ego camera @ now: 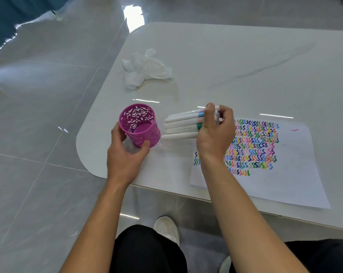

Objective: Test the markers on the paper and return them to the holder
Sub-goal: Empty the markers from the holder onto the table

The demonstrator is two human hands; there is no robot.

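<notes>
Your right hand [216, 134] grasps the markers [181, 126] as one bundle. They lie level, free ends pointing left at the holder [142, 134] just beside. Your left hand [125, 156] grips the holder on the table [225, 56].

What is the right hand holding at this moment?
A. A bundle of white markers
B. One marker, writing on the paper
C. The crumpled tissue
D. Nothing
A: the right hand grips a bundle of white markers, their free ends pointing toward the pink holder, which the left hand holds.
</notes>
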